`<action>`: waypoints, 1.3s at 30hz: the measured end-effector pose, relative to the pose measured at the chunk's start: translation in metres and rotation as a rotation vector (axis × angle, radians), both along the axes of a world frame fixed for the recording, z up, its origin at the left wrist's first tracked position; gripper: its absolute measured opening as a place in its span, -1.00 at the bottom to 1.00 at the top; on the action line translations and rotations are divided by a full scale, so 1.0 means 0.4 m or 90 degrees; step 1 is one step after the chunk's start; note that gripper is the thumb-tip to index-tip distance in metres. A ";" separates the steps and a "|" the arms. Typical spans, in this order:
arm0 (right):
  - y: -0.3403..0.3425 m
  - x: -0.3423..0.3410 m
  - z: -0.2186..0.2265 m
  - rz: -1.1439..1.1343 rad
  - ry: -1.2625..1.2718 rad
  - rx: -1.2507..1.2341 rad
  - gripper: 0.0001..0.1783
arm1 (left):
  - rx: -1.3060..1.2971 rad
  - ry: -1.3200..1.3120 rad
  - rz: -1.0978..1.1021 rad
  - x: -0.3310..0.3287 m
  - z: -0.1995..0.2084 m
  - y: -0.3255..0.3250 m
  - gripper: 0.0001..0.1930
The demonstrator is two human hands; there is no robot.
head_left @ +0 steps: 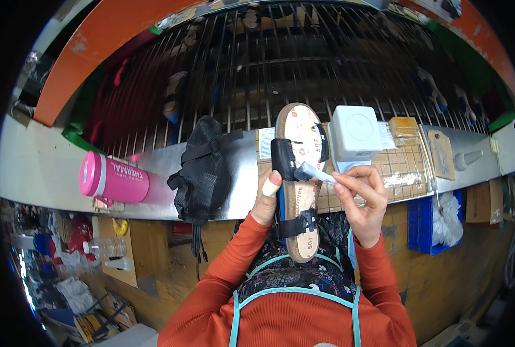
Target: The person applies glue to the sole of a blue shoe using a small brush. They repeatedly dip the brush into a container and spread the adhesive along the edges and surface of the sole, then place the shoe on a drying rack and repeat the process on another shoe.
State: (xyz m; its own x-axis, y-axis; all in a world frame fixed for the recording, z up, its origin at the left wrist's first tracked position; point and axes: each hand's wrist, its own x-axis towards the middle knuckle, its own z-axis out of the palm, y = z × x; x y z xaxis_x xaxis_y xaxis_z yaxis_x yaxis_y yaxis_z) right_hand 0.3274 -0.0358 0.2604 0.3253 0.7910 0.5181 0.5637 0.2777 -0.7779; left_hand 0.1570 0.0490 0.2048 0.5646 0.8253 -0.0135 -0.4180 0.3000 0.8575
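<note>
Black-strapped sandal (301, 199), gripped by the left hand (264, 205) at the metal bench (243, 188)'s front edge, could get its pale footbed (299, 124) smeared if the brush (318, 173), pinched in the right hand (362, 199)'s fingertips, slipped near the upper strap (283, 161).

sandal (304, 196) — pale footbed printed red, brown edge, black straps; face up, lengthwise in view, slightly tilted | brush (320, 173) — white handle slanting down rightward, dark tip at sandal's far strap, contact unclear
</note>
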 end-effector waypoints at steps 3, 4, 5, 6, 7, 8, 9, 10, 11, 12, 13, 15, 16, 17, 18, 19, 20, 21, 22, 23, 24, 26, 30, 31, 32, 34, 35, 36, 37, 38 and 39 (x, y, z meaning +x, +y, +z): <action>0.002 -0.010 -0.015 0.008 -0.001 -0.019 -0.76 | 0.068 0.070 0.014 -0.026 -0.017 -0.001 -0.11; 0.004 -0.010 -0.017 0.017 -0.006 -0.025 -0.76 | 0.103 0.082 0.032 -0.033 -0.019 0.000 -0.17; 0.007 -0.012 -0.016 0.022 -0.009 -0.030 -0.76 | 0.114 0.100 0.043 -0.037 -0.020 -0.001 -0.18; 0.011 -0.014 -0.016 0.013 -0.015 -0.026 -0.76 | 0.126 0.110 0.053 -0.041 -0.019 -0.003 -0.19; 0.017 -0.017 -0.016 0.000 -0.019 -0.023 -0.75 | 0.138 0.119 0.064 -0.042 -0.018 -0.005 -0.20; 0.023 -0.019 -0.015 -0.014 -0.023 -0.018 -0.75 | 0.141 0.121 0.065 -0.044 -0.016 -0.006 -0.21; 0.028 -0.019 -0.013 -0.017 -0.041 -0.016 -0.75 | 0.147 0.126 0.072 -0.045 -0.014 -0.007 -0.21; 0.032 -0.019 -0.010 -0.021 -0.059 -0.012 -0.75 | 0.155 0.131 0.074 -0.045 -0.013 -0.007 -0.21; 0.037 -0.018 -0.007 -0.030 -0.082 -0.008 -0.74 | 0.164 0.136 0.079 -0.046 -0.012 -0.007 -0.21; 0.042 -0.017 -0.005 -0.025 -0.081 -0.006 -0.74 | 0.166 0.142 0.079 -0.046 -0.012 -0.008 -0.21; 0.048 -0.017 -0.003 -0.026 -0.086 -0.004 -0.74 | 0.169 0.147 0.081 -0.047 -0.013 -0.007 -0.21; 0.056 -0.013 0.003 -0.030 -0.102 0.000 -0.73 | 0.176 0.155 0.083 -0.047 -0.016 -0.006 -0.20; 0.059 -0.012 0.005 -0.034 -0.113 0.000 -0.74 | 0.180 0.159 0.083 -0.048 -0.017 -0.006 -0.20; 0.062 -0.010 0.007 -0.042 -0.128 0.000 -0.74 | 0.185 0.163 0.082 -0.048 -0.018 -0.005 -0.20; 0.065 -0.007 0.007 -0.047 -0.133 0.013 -0.74 | 0.185 0.166 0.079 -0.048 -0.018 -0.004 -0.19; 0.069 -0.005 0.007 -0.057 -0.142 0.026 -0.74 | 0.186 0.168 0.076 -0.048 -0.018 -0.004 -0.19; 0.071 -0.003 0.007 -0.072 -0.156 0.034 -0.75 | 0.186 0.171 0.073 -0.048 -0.017 -0.003 -0.19; 0.071 0.001 0.006 -0.056 -0.147 0.039 -0.75 | 0.187 0.164 0.069 -0.048 -0.016 -0.002 -0.19; 0.071 0.006 0.005 -0.045 -0.144 0.039 -0.76 | 0.186 0.157 0.066 -0.048 -0.014 -0.002 -0.19; 0.070 0.011 0.004 -0.034 -0.142 0.037 -0.76 | 0.185 0.150 0.063 -0.047 -0.012 -0.003 -0.20; 0.069 0.016 0.001 -0.023 -0.142 0.040 -0.76 | 0.176 0.144 0.053 -0.047 -0.011 -0.003 -0.21; 0.066 0.024 -0.004 0.001 -0.143 0.044 -0.76 | 0.154 0.139 0.043 -0.046 -0.009 -0.006 -0.23; 0.053 0.034 -0.016 0.015 -0.159 0.032 -0.75 | 0.140 0.124 0.033 -0.042 -0.010 -0.008 -0.31; 0.050 0.037 -0.018 0.018 -0.170 0.034 -0.75 | 0.142 0.124 0.033 -0.041 -0.010 -0.007 -0.32; 0.047 0.040 -0.019 0.021 -0.180 0.035 -0.75 | 0.149 0.137 0.033 -0.041 -0.011 -0.005 -0.34; 0.041 0.046 -0.020 0.030 -0.191 0.028 -0.74 | 0.138 0.146 0.028 -0.041 -0.010 -0.002 -0.34; 0.039 0.049 -0.019 0.034 -0.196 0.027 -0.74 | 0.134 0.151 0.025 -0.041 -0.009 0.000 -0.34; 0.038 0.052 -0.018 0.037 -0.206 0.031 -0.74 | 0.127 0.151 0.020 -0.041 -0.008 0.001 -0.33; 0.036 0.055 -0.017 0.039 -0.216 0.037 -0.73 | 0.120 0.153 0.017 -0.041 -0.007 0.002 -0.32; 0.035 0.058 -0.015 0.036 -0.231 0.044 -0.73 | 0.113 0.155 0.014 -0.040 -0.006 0.003 -0.32; 0.034 0.060 -0.013 0.041 -0.244 0.048 -0.73 | 0.105 0.157 0.010 -0.040 -0.006 0.005 -0.32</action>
State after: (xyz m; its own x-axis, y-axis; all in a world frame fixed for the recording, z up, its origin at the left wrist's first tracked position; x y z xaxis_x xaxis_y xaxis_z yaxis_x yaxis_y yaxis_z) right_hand 0.3513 -0.0223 0.2552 0.0482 0.7589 0.6495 0.7885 0.3702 -0.4911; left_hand 0.1410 0.0508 0.2025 0.5482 0.8363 -0.0135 -0.1952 0.1435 0.9702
